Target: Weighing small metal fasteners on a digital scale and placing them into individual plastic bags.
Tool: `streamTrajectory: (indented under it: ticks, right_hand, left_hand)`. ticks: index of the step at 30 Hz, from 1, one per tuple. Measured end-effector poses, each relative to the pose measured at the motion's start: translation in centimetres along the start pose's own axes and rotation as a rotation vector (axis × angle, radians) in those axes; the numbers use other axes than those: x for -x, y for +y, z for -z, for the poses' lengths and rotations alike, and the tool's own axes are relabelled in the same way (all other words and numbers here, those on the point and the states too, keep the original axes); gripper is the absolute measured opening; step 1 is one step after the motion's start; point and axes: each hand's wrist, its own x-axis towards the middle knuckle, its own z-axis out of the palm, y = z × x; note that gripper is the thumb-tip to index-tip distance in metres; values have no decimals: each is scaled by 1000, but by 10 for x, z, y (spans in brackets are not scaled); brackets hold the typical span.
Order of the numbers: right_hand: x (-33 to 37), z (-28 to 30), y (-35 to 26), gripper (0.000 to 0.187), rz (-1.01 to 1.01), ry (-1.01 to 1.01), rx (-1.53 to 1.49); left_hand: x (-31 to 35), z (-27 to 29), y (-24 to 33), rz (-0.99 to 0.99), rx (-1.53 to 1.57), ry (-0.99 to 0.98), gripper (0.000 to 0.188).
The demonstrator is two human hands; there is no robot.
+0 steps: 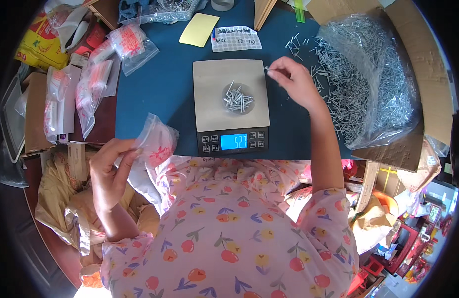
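Note:
My left hand pinches the edge of a small clear plastic bag with red print, held at the table's near edge. My right hand is closed, thumb and fingertips together, beside the scale's upper right edge. A small silvery bit, apparently a screw, sticks out from its fingertips. Between my hands stands a digital kitchen scale with a steel top and a lit blue display. On it sits a small round clear dish with a pile of silvery screws.
A cardboard box at the right holds a plastic liner full of screws. Loose screws lie beside it. Yellow paper and a sticker sheet lie behind the scale. Several plastic bags are at the left.

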Motion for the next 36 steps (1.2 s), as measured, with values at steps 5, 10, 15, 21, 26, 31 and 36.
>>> streamTrajectory:
  ticks: [5, 10, 15, 21, 26, 31, 36]
  right_hand:
    - [20, -14, -74, 22, 261, -34, -33]
    - [55, -71, -129, 27, 478, -276, -653]
    - [73, -82, -152, 15, 455, -575, -850]
    - [95, -90, -157, 19, 685, -431, -913]
    - [99, -91, -143, 19, 523, -529, -955]
    - [105, -104, -137, 17, 444, -334, -843]
    - [108, -115, -143, 24, 251, -330, -857]
  left_hand:
    - [-2, -17, 6, -89, -55, -45, 11]
    - [-3, -31, 21, -404, 196, -313, 17]
    - [8, -38, 15, -590, 305, -258, 25]
    - [17, -29, 12, -620, 190, -599, 28]
    - [29, -33, 6, -468, 183, -516, 11]
    - [37, -40, 3, -228, 266, -468, 15]
    - [33, -39, 4, -292, 295, -507, 28]
